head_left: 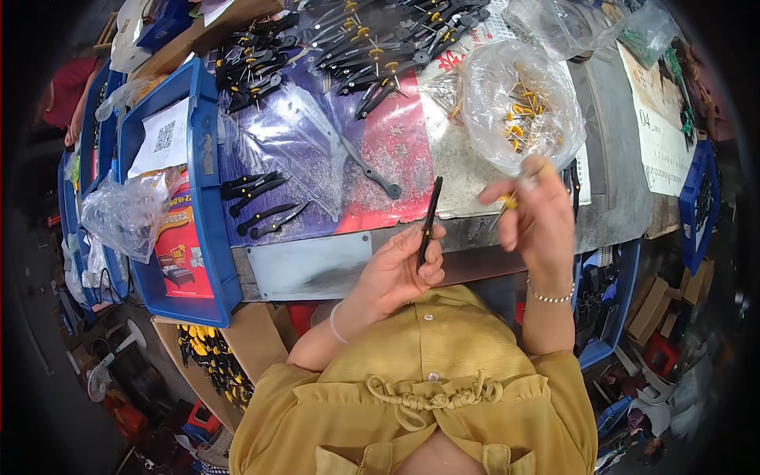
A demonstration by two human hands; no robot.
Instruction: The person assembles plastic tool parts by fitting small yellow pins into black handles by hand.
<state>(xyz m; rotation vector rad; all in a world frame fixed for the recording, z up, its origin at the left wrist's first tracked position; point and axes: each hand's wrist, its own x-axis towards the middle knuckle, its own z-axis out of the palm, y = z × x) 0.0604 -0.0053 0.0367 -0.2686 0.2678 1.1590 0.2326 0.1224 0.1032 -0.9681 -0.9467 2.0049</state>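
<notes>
My left hand (402, 267) is closed round a slim black plier-like tool (431, 218), held upright above the bench's near edge. My right hand (540, 218) is raised in front of the plastic bag, slightly smeared by motion. Between its fingers is a small metal pin with a yellow part (507, 203). The clear plastic bag (480, 95) lies open just beyond, with many yellow-and-metal pins (526, 111) inside. On the purple and red sheet (400, 142) several bare black tools (257, 198) lie to the left. A pile of black tools with yellow parts (360, 49) sits at the back.
A blue crate (207, 182) with a printed sheet and crumpled plastic stands at the left. Below it, a cardboard box (261, 336) holds yellow-and-black tools. A metal plate (309, 269) lies along the near bench edge. Another blue crate (629, 293) stands at the right.
</notes>
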